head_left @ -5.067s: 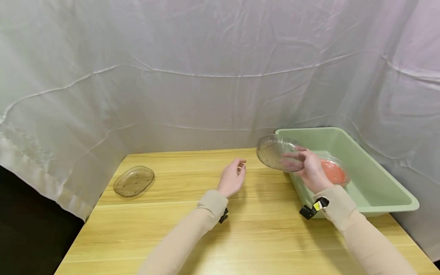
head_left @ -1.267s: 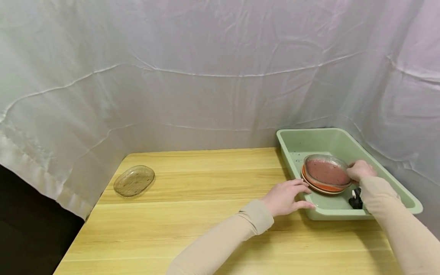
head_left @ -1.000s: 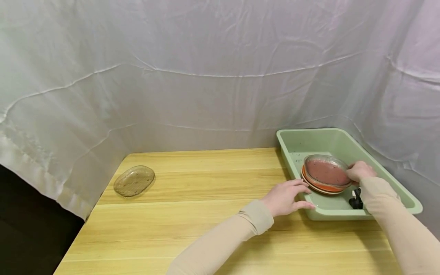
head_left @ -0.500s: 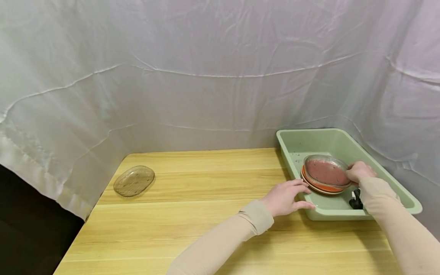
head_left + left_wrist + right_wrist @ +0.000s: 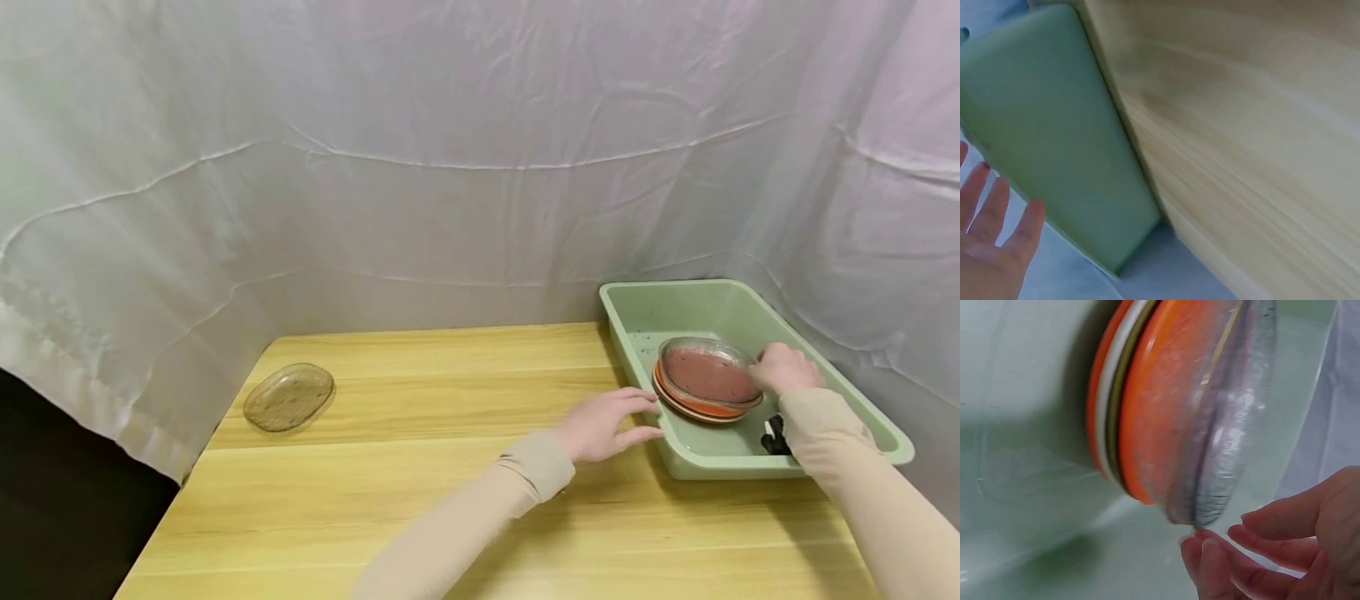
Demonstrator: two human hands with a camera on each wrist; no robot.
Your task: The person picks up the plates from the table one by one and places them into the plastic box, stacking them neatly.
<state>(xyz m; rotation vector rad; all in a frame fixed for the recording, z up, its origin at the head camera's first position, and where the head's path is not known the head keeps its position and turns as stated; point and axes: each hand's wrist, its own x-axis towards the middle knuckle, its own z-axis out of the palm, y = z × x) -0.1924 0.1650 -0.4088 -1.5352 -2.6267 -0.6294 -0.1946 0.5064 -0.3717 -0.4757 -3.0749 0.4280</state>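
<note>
In the head view a stack of plates (image 5: pixel 708 375) sits in the green tub (image 5: pixel 735 457). Clear glass plates (image 5: pixel 1235 434) lie on top of orange, olive and white ones in the right wrist view. My right hand (image 5: pixel 786 368) is inside the tub at the stack's right side, bent fingertips (image 5: pixel 1209 553) right at the glass rim and the thumb apart from it. Outside the tub's left wall is my left hand (image 5: pixel 603 427), fingers spread and nothing in them; the left wrist view shows its fingers (image 5: pixel 1025 234) beside the tub wall.
Another clear oval glass plate (image 5: pixel 289 397) lies on the left part of the wooden table (image 5: pixel 420 475). A grey curtain (image 5: pixel 450 225) hangs behind the table and along both sides.
About five seconds ago my right hand held a clear glass plate above the tub's left edge; it now rests on the stack. My left hand has just drawn back left from the tub rim.
</note>
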